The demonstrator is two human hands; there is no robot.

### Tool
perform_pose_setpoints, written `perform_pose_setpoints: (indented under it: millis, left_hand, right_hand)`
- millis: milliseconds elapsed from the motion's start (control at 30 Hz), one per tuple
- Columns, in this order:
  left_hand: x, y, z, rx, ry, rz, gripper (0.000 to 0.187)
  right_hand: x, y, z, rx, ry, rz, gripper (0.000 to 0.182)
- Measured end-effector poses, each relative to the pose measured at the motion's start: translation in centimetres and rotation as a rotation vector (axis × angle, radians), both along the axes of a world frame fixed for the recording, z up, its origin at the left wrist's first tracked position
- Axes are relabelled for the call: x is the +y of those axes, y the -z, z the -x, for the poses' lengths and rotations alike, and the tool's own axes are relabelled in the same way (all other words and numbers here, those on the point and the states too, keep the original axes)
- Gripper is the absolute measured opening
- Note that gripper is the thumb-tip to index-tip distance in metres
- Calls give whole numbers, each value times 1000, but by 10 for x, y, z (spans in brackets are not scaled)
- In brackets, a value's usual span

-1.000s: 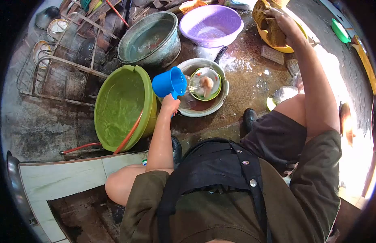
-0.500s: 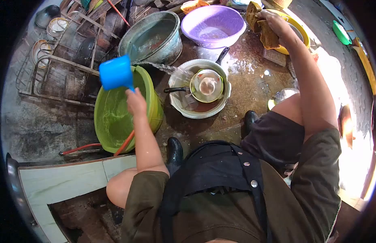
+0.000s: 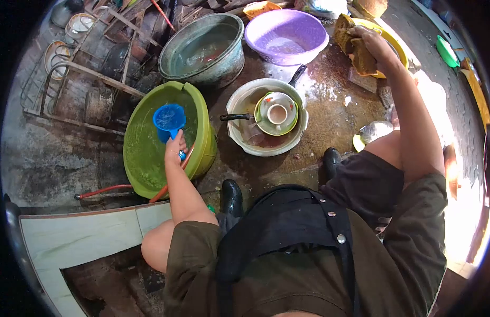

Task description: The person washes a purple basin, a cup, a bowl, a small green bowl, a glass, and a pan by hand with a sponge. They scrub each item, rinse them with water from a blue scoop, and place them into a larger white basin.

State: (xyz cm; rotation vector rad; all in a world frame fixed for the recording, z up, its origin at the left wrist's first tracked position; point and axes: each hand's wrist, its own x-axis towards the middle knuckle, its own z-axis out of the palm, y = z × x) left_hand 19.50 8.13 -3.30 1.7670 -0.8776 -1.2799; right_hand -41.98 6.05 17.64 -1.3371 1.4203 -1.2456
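My left hand [image 3: 174, 149] grips the handle of a blue dipper [image 3: 169, 117], which is upright with water in it, over the green tub [image 3: 204, 145] of water. In my right hand [image 3: 376, 45] is a brown, rough sponge-like piece [image 3: 364, 59], held beside the yellow basin [image 3: 403, 50]; a similar piece is next to it. Between the hands stands a whitish basin [image 3: 239, 142] holding a black-handled pan [image 3: 236, 117], a clear glass [image 3: 253, 136] and stacked dishes with a white cup [image 3: 277, 114] on top.
A large grey-green tub [image 3: 173, 74] and a purple basin [image 3: 287, 56] stand at the back. Metal racks [image 3: 97, 76] are at the left. A red hose [image 3: 105, 193] runs by the green tub. My boots [image 3: 231, 197] are on the wet floor.
The blue dipper has gone from tilted, with water pouring into the whitish basin, to upright and lower over the green tub. My right hand still holds the brown piece.
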Motion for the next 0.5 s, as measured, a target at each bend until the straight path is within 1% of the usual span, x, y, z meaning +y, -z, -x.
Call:
perform_pose_setpoints:
  millis: [33,67,133,200,267,300,333,367,400,467,500]
  left_hand:
    - [8,-14,6,291,-27,75,22]
    - [13,-21,10,293,-37,78,22]
    - [18,-31,19,337,29,143,24]
    - [20,-47,34,391,17,165,22]
    - [24,-67,56,274,48,222,19]
    - [23,-74,63,202,59,213,18]
    - [22,-81,72,200,65,212,18]
    - [21,-86,81,132,72,195,18]
    - [19,-90,89,63,80,181,18]
    - [15,-90,103,23,91,174,18]
    - [14,-87,108,-26,89,181,18]
  right_hand:
    - [1,1,-2,2,-11,68,22]
    - [2,-4,-6,3,-21,69,22]
    - [8,-16,-10,-9,85,-180,22]
    - [9,-15,-11,-39,71,-154,23]
    - [10,-12,-8,-110,50,-97,26]
    - [8,-10,-4,-111,55,-97,26]
    - [5,-7,1,-170,50,-71,27]
    - [5,-6,3,-230,47,-44,27]
    - [3,-7,6,-234,55,-43,27]
    - [1,-9,8,-218,172,-178,27]
    - [4,-12,9,-263,129,-160,27]
